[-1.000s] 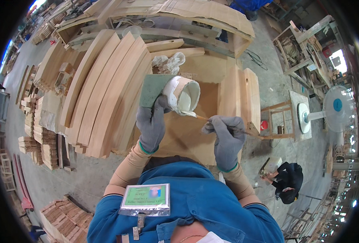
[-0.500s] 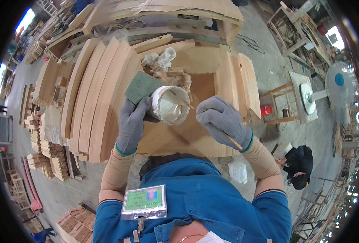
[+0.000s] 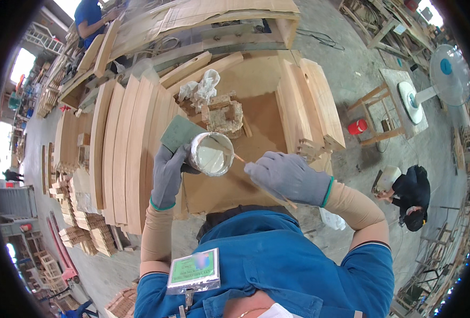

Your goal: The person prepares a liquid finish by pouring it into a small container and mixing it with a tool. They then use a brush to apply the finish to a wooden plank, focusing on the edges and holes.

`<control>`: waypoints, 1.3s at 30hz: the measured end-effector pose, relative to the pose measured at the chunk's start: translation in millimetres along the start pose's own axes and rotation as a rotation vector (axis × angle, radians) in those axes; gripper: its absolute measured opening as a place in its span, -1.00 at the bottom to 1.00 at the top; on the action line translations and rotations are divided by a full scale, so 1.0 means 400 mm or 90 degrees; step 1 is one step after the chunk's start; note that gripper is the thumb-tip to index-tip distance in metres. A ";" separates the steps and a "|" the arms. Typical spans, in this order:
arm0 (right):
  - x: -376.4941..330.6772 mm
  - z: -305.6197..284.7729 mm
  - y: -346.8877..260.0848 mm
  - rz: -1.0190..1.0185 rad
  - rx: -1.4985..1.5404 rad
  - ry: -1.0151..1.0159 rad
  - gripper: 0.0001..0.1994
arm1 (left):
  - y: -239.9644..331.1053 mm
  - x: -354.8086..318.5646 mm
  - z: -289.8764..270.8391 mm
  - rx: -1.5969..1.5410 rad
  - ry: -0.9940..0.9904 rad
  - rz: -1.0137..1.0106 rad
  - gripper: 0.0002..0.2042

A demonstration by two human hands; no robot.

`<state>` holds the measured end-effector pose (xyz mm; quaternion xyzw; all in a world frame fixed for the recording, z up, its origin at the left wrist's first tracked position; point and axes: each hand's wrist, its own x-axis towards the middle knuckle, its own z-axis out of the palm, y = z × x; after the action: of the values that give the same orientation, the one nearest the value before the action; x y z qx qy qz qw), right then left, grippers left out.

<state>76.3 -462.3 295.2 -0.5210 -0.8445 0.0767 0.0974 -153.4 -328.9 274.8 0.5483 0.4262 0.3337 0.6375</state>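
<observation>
My left hand [image 3: 166, 180], in a grey glove, is closed around a tub [image 3: 195, 153] tilted to show the white paste [image 3: 210, 151] inside. A flat grey-green pad [image 3: 178, 132] juts out between that hand and the tub; how it is held is partly hidden. My right hand [image 3: 289, 178], also gloved, grips a thin wooden stick [image 3: 239, 158]. The stick's far end reaches the tub's right rim, and its tail shows below my palm. Whether the tip carries bristles is hidden.
Long curved wooden pieces [image 3: 121, 148] stand in a row on the left, more boards [image 3: 319, 103] on the right. Between them lie a crumpled white wrapping [image 3: 200, 89] and a crusted block frame [image 3: 221, 114]. Right of these stand a fan [image 3: 412, 100] and a crouching person [image 3: 412, 193].
The tub has turned and shifted slightly down and left in view. My right hand has moved lower, drawing the stick from inside the tub to its rim.
</observation>
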 end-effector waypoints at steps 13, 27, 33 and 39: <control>-0.066 0.028 0.112 0.210 0.413 0.339 -0.74 | -0.183 0.440 -0.004 0.032 -0.004 0.004 -0.69; -0.059 0.056 0.107 0.394 0.573 0.413 -0.68 | -0.107 0.389 -0.017 0.702 0.253 0.236 -0.48; -0.052 0.042 0.108 0.450 0.615 0.468 -0.73 | 0.128 0.373 -0.375 0.999 0.424 0.328 -0.56; 0.005 0.047 0.092 0.423 0.760 0.509 -0.83 | 0.099 0.351 -0.691 0.881 0.247 -0.090 -0.55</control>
<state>102.7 -444.8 268.8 -0.5936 -0.3618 0.3489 0.6285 -344.9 -81.9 279.1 0.7285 0.6797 0.0364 0.0769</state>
